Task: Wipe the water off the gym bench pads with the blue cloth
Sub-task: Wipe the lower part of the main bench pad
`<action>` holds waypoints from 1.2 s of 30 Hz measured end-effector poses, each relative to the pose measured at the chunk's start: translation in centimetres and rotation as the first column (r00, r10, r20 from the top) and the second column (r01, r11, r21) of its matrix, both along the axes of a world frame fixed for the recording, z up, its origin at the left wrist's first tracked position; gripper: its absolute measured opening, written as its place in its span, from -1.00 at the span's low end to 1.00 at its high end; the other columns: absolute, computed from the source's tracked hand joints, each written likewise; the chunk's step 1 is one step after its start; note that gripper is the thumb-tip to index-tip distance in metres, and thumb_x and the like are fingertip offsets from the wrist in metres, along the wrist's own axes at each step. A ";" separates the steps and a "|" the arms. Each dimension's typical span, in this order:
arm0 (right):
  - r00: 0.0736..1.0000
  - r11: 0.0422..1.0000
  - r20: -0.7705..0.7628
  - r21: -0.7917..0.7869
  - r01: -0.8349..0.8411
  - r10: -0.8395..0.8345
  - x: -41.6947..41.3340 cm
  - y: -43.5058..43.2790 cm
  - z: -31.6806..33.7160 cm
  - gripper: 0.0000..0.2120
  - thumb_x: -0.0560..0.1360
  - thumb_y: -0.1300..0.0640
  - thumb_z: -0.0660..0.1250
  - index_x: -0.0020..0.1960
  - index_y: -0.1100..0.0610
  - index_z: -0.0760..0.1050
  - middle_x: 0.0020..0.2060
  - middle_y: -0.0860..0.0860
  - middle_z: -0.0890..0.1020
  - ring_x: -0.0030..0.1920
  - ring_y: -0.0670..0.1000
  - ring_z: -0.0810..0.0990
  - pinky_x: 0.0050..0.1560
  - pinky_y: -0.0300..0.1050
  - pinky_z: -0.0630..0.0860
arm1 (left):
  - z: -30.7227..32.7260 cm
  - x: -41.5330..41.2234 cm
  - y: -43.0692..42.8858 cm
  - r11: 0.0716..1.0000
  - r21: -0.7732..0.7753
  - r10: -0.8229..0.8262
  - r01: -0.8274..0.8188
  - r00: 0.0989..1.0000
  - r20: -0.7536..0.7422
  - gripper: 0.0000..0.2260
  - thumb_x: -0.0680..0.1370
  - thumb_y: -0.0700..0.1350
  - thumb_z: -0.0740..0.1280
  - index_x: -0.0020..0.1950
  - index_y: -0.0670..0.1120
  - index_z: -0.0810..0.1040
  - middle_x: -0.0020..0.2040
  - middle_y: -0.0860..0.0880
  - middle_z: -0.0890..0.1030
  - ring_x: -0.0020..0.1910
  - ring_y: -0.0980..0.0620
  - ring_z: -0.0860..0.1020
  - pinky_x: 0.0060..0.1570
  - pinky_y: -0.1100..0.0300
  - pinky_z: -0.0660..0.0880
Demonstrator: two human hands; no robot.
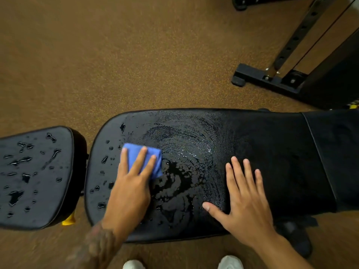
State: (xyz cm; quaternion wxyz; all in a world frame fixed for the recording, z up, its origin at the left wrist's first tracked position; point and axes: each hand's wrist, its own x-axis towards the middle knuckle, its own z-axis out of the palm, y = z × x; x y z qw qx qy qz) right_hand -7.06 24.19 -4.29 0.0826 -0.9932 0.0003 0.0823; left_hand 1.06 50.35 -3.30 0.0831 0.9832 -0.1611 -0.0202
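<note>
The left hand (130,188) lies flat with fingers spread, pressing a folded blue cloth (144,159) onto the long black padded bench back pad (272,152). The right hand (245,197) rests open and empty, palm down, on the same pad, to the right of the cloth. Smeared water swirls (186,152) sit between the hands. Left of the left hand, the separate black seat pad (37,177) carries beaded droplets.
</note>
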 end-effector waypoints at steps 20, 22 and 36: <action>0.998 0.999 0.063 0.036 0.025 -0.028 -0.1 -0.4 -0.8 -0.28 0.59 -0.27 -0.05 0.56 0.20 0.10 0.57 0.11 0.03 0.57 0.15 -0.07 0.50 0.25 0.01 | -0.8 2.5 -3.7 0.998 0.028 -0.053 0.053 0.999 0.010 -0.49 0.46 -0.24 0.17 0.43 -0.11 0.37 0.48 -0.15 0.31 0.44 -0.43 0.09 0.33 -0.34 0.25; 0.998 0.999 0.057 0.029 0.024 -0.025 0.0 -0.3 -0.8 -0.28 0.58 -0.27 -0.05 0.56 0.20 0.08 0.57 0.11 0.02 0.56 0.15 -0.08 0.50 0.25 -0.01 | -0.7 -0.6 -2.1 0.999 0.020 -0.045 0.044 0.997 0.057 -0.49 0.45 -0.25 0.18 0.43 -0.13 0.37 0.47 -0.16 0.32 0.45 -0.42 0.08 0.39 -0.27 0.18; 0.999 0.999 0.033 -0.025 0.020 -0.020 0.1 -0.1 -0.6 -0.23 0.55 -0.32 -0.07 0.57 0.18 0.02 0.58 0.10 0.00 0.56 0.15 -0.11 0.52 0.22 -0.09 | -0.8 -0.5 -7.6 0.988 0.001 -0.152 0.152 0.988 -0.017 -0.51 0.49 -0.22 0.17 0.44 -0.11 0.34 0.50 -0.17 0.27 0.45 -0.46 0.06 0.32 -0.35 0.22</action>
